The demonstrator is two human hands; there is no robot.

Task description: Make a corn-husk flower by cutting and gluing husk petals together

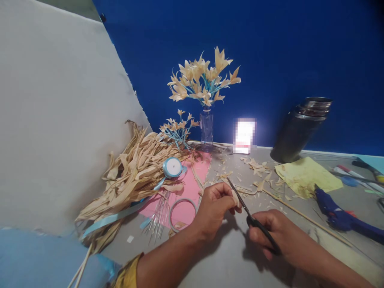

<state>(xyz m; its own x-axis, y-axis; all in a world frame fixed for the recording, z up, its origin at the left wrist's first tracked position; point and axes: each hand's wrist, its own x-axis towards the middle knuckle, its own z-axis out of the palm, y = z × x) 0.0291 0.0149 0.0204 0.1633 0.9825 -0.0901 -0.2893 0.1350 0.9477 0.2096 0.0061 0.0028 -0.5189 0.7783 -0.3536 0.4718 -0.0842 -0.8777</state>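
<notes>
Fingers (223,191) of my left hand (213,208) pinch a pale husk piece (235,199) tightly; my right hand (271,230) is curled round scissors (250,218), blades just beside the piece, so trimming looks unfinished. Beyond my fingers lie scraps (257,166); farther out, made-up flowers (204,76) stand in a bottle (207,130). Leftward, a heap of husks (141,164) apparently remains uncut.

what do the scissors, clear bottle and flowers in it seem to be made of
Scissors: likely metal blades, thin and greyish; dark handles, perhaps plastic. Clear bottle: glossy plastic or glass, being see-through. Flowers: maybe dried husk, matte and papery.
</notes>
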